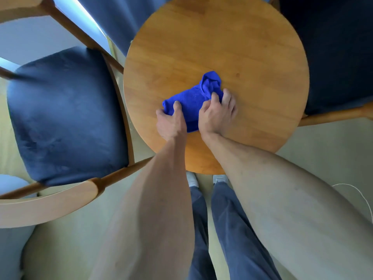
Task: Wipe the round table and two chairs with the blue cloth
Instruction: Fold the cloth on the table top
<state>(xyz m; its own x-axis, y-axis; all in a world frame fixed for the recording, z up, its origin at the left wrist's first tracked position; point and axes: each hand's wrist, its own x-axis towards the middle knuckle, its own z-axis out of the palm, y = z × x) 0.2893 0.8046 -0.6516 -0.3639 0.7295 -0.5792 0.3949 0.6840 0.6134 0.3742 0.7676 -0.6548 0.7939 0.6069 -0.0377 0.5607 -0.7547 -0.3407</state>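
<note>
**Wiping the Table Top: Cloth Under Both Hands**

The round table fills the centre of the view. One blue-cushioned chair stands at its left edge; a second chair sits in shadow at its right edge.

The blue cloth lies bunched on the table top, near the middle and slightly toward the near edge. One lobe is rucked up on the far side.

Risks, as a judgement:
- A bunched cloth contacts little surface. You may leave unwiped bands, chiefly along the far edge.
- Pressure on a loose fold can let it roll, so the cloth slips from under your palm.

Your left hand grips the cloth's left end, fingers curled narrowly round the fold. Your right hand presses the right side, fingers bent and dug into the fabric, moderately spread.
</note>
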